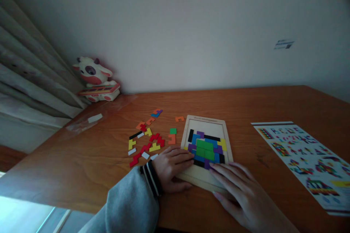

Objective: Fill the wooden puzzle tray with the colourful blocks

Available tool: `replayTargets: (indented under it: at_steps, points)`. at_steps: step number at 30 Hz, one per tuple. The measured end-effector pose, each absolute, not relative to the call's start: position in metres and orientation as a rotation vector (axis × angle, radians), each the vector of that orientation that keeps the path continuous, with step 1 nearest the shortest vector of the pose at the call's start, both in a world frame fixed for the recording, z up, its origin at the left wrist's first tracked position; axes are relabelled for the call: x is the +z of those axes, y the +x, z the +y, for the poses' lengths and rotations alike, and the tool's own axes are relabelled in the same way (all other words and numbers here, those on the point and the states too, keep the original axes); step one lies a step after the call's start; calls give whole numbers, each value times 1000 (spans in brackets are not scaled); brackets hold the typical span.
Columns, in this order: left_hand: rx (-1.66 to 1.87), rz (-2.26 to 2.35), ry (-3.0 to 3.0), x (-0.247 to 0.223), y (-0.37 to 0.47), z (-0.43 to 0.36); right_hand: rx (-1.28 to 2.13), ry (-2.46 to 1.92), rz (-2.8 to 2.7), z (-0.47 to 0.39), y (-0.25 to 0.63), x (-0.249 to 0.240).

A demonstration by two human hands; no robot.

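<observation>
A pale wooden tray [203,119] lies on the brown table, its inside partly filled with coloured flat blocks. Green blocks [205,149] sit at the middle, ringed by blue, purple, black and yellow ones. Over the tray's left edge rests my left hand [175,165], its thumb apart and its fingertips beside the blocks. My right hand [237,185] lies across the lower right corner with fingers stretched out, fingertips near a purple block [207,164]. Neither hand holds a block that shows.
Loose red, yellow, white, black and orange blocks [154,147] lie left of the tray. A printed pattern sheet [303,156] is at the right. A toy cow [93,72] with a keyboard stands at the back left, by a curtain [30,69]. A wall rises behind.
</observation>
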State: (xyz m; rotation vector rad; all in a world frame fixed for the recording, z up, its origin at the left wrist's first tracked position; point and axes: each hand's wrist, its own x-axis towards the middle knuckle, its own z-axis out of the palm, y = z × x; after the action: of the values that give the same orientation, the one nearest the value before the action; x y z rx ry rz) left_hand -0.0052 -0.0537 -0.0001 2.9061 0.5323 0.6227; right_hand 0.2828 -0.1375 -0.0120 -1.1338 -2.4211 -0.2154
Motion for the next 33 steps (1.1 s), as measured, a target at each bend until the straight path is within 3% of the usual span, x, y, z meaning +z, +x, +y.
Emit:
replayTargets:
  at_steps: [5,12,16,28,33]
  points:
    - [728,608,2906,3,-4,-54,-188,-1148,-2316,-137,288,-22]
    - [971,1308,2742,14,-29,-35,-80,-1252,-2161,-136,307,-21]
    - [884,1536,2743,8,-57,-20,-69,-1312,-2133,-136,321,-22]
    - [813,1452,2759,4,-66,-18,-91,-1329,-2161,-137,324,-27]
    - [782,1211,2820,13,-84,-22,-78,-1301,-2145,-136,324,-24]
